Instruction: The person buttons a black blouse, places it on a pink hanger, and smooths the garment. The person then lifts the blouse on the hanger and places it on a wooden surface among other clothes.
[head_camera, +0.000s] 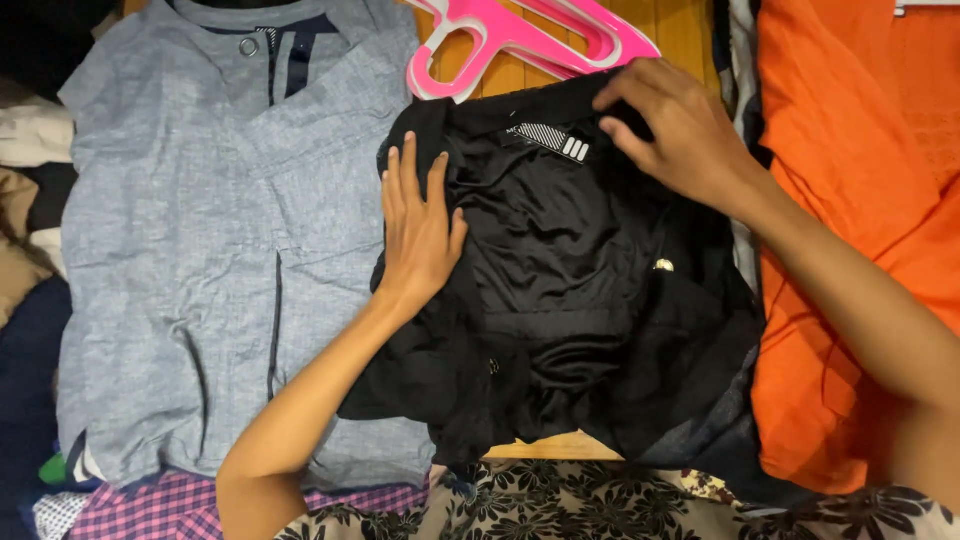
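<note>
On a wooden worktop (690, 30) crowded with clothes, we saw a black garment (570, 290) lying crumpled at centre, its waistband edge turned toward the far side. The left hand (418, 230) lay flat and open on the garment's left part, fingers spread, gripping nothing. The right hand (670, 125) rested on the upper right edge with fingers curled; we could not tell whether it pinched the cloth or only pressed it.

The black fabric looked thin, slick and slightly glossy, and we judged it liable to slide and bunch under a flat palm, spoiling any neat fold. Its lower edge overlapped the grey-blue shirt (200, 250), so a tug could drag that shirt's hem out of line.

The shirt looked like a matte, coarse weave, spread flat with a buttoned collar. A pink plastic hanger (520, 40), hard and smooth, lay just beyond the black garment. Orange cloth (850, 200) lay to the right, and checked and floral fabrics along the near edge.
</note>
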